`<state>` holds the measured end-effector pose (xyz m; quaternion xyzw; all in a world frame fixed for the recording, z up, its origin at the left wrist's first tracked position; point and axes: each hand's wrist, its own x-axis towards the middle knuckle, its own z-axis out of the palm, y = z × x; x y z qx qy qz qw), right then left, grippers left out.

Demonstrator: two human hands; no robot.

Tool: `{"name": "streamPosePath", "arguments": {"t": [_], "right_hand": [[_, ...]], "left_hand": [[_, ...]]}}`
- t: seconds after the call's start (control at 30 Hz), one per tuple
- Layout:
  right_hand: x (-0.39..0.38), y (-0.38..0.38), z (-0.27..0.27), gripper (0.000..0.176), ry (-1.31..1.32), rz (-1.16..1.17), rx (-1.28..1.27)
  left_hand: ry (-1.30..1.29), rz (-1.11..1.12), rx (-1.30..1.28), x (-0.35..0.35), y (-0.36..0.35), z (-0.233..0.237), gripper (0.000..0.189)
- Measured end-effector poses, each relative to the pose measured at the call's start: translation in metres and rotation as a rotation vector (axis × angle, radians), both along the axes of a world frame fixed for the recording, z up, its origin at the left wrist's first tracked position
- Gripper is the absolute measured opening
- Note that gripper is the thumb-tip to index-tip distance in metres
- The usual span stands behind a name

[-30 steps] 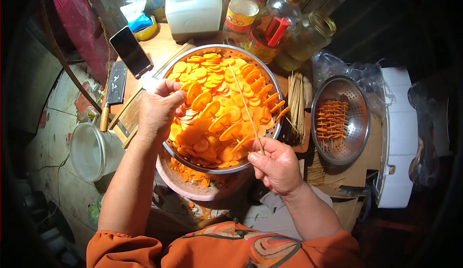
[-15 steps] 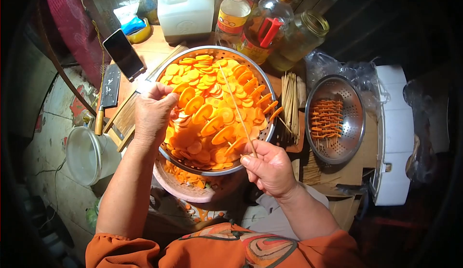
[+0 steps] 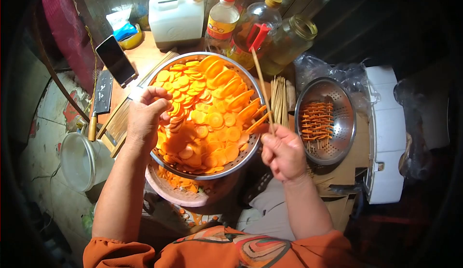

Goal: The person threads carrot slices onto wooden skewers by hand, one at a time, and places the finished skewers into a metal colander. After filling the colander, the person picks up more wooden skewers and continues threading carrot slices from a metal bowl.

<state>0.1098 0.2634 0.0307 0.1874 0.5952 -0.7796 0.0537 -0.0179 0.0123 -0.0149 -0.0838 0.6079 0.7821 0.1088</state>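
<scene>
A person's right hand [image 3: 284,153] holds one bamboo skewer [image 3: 260,82] in clenched fingers, its tip raised above the right rim of a large metal colander [image 3: 238,162] heaped with carrot slices [image 3: 212,118]. The left hand [image 3: 143,119] curls its fingers over slices at the left rim; whether they grip one cannot be told. On the tabletop [image 3: 144,56] are a second colander [image 3: 333,147] of loaded skewers [image 3: 316,121], one white jug [image 3: 174,15], two bottles [image 3: 221,20], one jar [image 3: 289,44], one cleaver [image 3: 101,97] and one phone [image 3: 115,60].
</scene>
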Motion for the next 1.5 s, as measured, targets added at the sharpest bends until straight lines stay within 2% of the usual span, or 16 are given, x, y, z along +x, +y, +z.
{"name": "streamPosePath", "arguments": {"t": [0.1,0.17,0.23,0.3,0.4,0.43,0.5,0.7,0.77,0.87,0.9,0.97,1.07,1.13,1.27,1.5], "right_hand": [[-0.013,0.029,0.001,0.011,0.059,-0.105,0.018],[-0.022,0.044,-0.003,0.012,0.029,-0.154,0.128],[-0.027,0.059,-0.012,0.014,0.036,-0.151,0.146],[-0.034,0.070,-0.020,0.016,-0.017,-0.156,0.169],[-0.040,0.080,-0.028,0.018,-0.056,-0.159,0.188],[-0.041,0.082,-0.030,0.017,-0.082,-0.152,0.204],[-0.043,0.083,-0.035,0.017,-0.116,-0.132,0.233],[-0.044,0.082,-0.039,0.020,-0.185,-0.068,0.440],[-0.041,0.081,-0.038,0.023,-0.206,-0.070,0.576],[-0.036,0.079,-0.029,0.025,-0.176,-0.065,0.979],[-0.033,0.075,-0.027,0.025,-0.181,-0.061,0.973],[-0.028,0.069,-0.025,0.023,0.205,-0.105,1.384],[-0.023,0.040,-0.016,0.021,0.281,-0.091,1.261],[-0.017,0.014,-0.009,0.020,0.291,-0.023,1.102],[-0.004,-0.022,-0.015,0.019,0.266,0.148,0.876],[0.006,-0.037,-0.019,0.023,0.180,0.291,0.703]], "left_hand": [[-0.011,-0.143,-0.026,0.005,-0.001,-0.007,0.010],[-0.003,-0.301,-0.181,0.020,0.012,0.003,0.007],[-0.110,-0.571,-0.137,0.037,0.019,0.007,0.004],[-0.214,-0.858,-0.244,0.057,0.026,0.003,0.006],[-0.006,-1.403,-0.461,0.082,0.036,0.002,0.019],[0.033,-1.442,-0.355,0.093,0.035,-0.010,0.020],[0.171,-1.483,-0.399,0.104,0.035,-0.018,0.021],[0.049,-1.424,-0.369,0.081,0.030,-0.004,0.018],[-0.173,-1.201,-0.371,0.063,0.023,0.010,0.009],[-0.090,-0.649,-0.534,0.033,0.008,0.011,0.005],[-0.001,-0.526,-0.563,0.024,0.001,-0.003,0.006],[0.059,-0.423,-0.676,0.012,-0.009,-0.013,0.007],[0.140,-0.391,-0.732,0.014,-0.010,-0.035,0.011],[0.384,-0.462,-1.020,0.024,-0.001,-0.035,0.024],[0.398,-0.523,-1.195,0.035,0.011,-0.026,0.038],[0.418,-0.440,-1.165,0.034,0.010,-0.030,0.028]]}}
